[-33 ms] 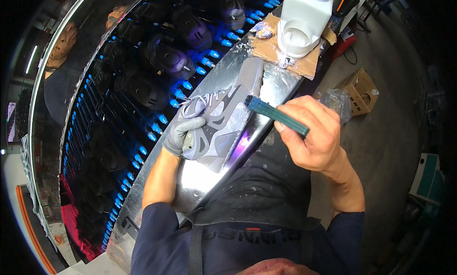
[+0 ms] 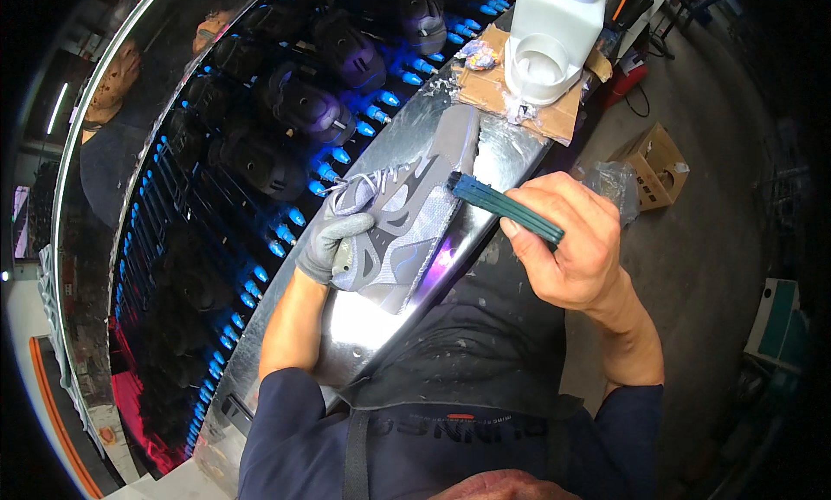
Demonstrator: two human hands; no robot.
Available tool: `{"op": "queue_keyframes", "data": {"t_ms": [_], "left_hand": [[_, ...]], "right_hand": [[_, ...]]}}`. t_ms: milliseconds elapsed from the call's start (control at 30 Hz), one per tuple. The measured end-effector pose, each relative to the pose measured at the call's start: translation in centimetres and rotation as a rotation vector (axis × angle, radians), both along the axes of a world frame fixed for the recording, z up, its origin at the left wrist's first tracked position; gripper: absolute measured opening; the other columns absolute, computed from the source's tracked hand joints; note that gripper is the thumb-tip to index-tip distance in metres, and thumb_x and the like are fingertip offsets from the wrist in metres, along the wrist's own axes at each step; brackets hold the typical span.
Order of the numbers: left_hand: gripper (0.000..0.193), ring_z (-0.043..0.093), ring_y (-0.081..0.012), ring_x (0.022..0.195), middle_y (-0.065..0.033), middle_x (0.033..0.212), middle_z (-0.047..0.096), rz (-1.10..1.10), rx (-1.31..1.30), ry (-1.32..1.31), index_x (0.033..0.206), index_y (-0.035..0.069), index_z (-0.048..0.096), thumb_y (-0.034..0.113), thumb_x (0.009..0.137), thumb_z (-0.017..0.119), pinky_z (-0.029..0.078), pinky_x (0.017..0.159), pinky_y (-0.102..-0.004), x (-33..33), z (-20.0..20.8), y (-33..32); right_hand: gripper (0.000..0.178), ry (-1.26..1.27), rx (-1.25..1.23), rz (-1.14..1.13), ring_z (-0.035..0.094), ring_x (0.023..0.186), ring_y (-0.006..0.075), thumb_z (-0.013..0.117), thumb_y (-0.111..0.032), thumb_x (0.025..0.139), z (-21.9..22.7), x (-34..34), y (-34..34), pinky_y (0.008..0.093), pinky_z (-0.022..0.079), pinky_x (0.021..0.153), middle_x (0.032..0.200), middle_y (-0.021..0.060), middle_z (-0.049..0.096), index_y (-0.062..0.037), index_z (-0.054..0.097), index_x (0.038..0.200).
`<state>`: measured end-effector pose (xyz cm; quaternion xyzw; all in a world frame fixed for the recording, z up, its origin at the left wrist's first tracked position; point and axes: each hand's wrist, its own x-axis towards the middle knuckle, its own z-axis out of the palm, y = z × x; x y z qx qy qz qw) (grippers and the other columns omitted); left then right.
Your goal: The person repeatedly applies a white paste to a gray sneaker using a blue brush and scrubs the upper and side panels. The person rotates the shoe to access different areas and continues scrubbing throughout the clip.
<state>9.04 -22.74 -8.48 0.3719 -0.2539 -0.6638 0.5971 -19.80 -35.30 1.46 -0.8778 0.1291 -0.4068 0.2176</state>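
Your grey-gloved left hand [image 2: 333, 240] closes its fingers round the heel end of the grey mesh shoe with pale laces [image 2: 407, 210], which lies on its side over the shiny metal ledge [image 2: 511, 149], toe pointing far. Your bare right hand [image 2: 576, 240] pinches the flat dark-green brush [image 2: 509, 209], its dark bristles at the shoe's right edge, though whether they touch is hard to tell. At the far right, a white plastic container [image 2: 558, 28] stands on brown cardboard [image 2: 480, 89].
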Motion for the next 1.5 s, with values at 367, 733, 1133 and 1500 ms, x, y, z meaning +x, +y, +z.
{"op": "queue_keyframes", "data": {"t_ms": [367,733,1133,1500], "left_hand": [[0.087,0.063,-0.0329,0.134,-0.0228,0.151,0.057,-0.020,-0.050,0.068,0.158,-0.006,0.037,0.005,0.082,0.076,0.049,0.118,-0.0444,0.1,-0.5,-0.1],[0.087,0.059,-0.0347,0.139,-0.0232,0.153,0.055,0.017,0.007,0.036,0.158,-0.004,0.038,0.005,0.080,0.073,0.046,0.120,-0.0455,-0.3,-0.7,-0.3],[0.083,0.062,-0.0349,0.135,-0.0240,0.150,0.058,0.026,0.022,0.042,0.156,-0.004,0.041,0.004,0.081,0.075,0.047,0.119,-0.0471,-0.1,-0.8,-0.5],[0.081,0.057,-0.0353,0.141,-0.0236,0.154,0.055,0.001,-0.025,-0.011,0.157,-0.003,0.041,0.010,0.083,0.072,0.042,0.123,-0.0459,-0.5,-0.6,-0.8]], "right_hand": [[0.036,0.072,-0.093,0.108,0.069,0.076,0.0326,0.071,0.001,0.069,-0.3,0.1,0.1,0.0389,0.057,0.063,0.093,0.0151,0.068,0.0041,0.071,0.105],[0.035,0.034,-0.043,0.022,0.071,0.070,0.0262,0.082,0.002,0.067,-1.9,-0.5,2.9,0.0315,0.050,0.057,0.088,0.0122,0.072,0.0018,0.073,0.101],[0.035,0.080,-0.110,0.127,0.069,0.068,0.0291,0.074,0.001,0.068,-1.9,0.1,3.6,0.0345,0.054,0.056,0.091,0.0165,0.069,0.0080,0.071,0.103],[0.034,0.245,-0.110,0.302,0.070,0.079,0.0286,0.071,0.001,0.068,0.6,0.0,1.1,0.0347,0.055,0.058,0.098,0.0153,0.070,0.0061,0.073,0.102]]}}
